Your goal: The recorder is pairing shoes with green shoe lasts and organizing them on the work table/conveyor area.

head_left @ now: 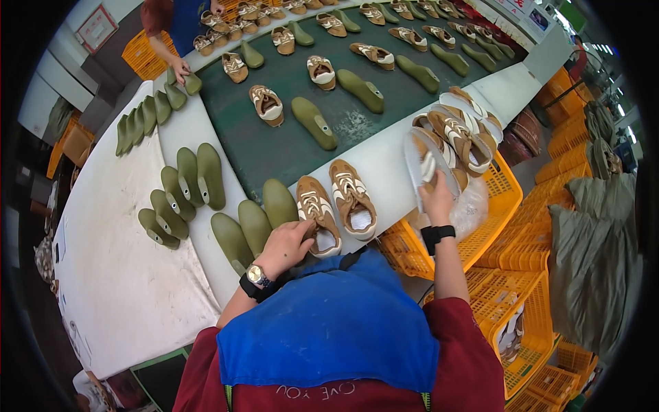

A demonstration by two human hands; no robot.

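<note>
A broad off-white surface with a stained top fills the left side and borders a dark green, scuffed flat belt, which stretches to the far side under rows of shoes and lasts. At the right stands an orange lattice-walled plastic crate, near the belt's white border. Smooth olive-green foot-shaped lasts stand in rows along the left part of the surface; three more stand at the near edge, just beside a pair of tan-brown suede lace-up shoes with white stripes: a left shoe and a right shoe, toes pointing to the far side. A pile of similar shoes lies on the white border at right, above the crate. The right hand has its fingers closed on the near end of a tilted tan-and-white shoe, just left of that pile. The left hand is at the near end of the left shoe, its fingers bent and touching the collar; whether they pinch it cannot be told. A co-worker's hand touches the lasts at the far left. A round-dialled wristwatch encircles the left wrist.
</note>
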